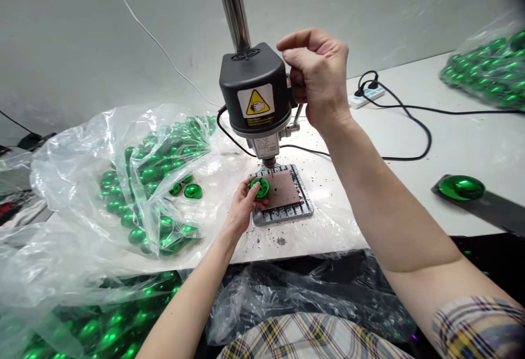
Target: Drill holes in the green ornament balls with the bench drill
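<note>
My left hand [245, 197] pinches a shiny green plastic half-ball [260, 187], its hollow side up, over the left part of the drill press's base plate. A brown board [283, 188] with a small dark hole lies on that slotted metal base [283, 215]. Above stands the drill press [254, 85], a black motor housing on a steel column, its chuck [269, 162] over the board. My right hand [320, 71] is raised beside the housing, fingers curled round the upper end of the feed lever [298, 115]; the grip itself is hidden by the hand.
A clear bag [82, 151] of green balls spills open at left, with loose green pieces [192, 190] beside it. Another bag [488, 69] stands far right. A power strip [367, 96] trails a black cable. A green piece [461, 187] rests on a dark strip [500, 211]. Dark shavings surround the base.
</note>
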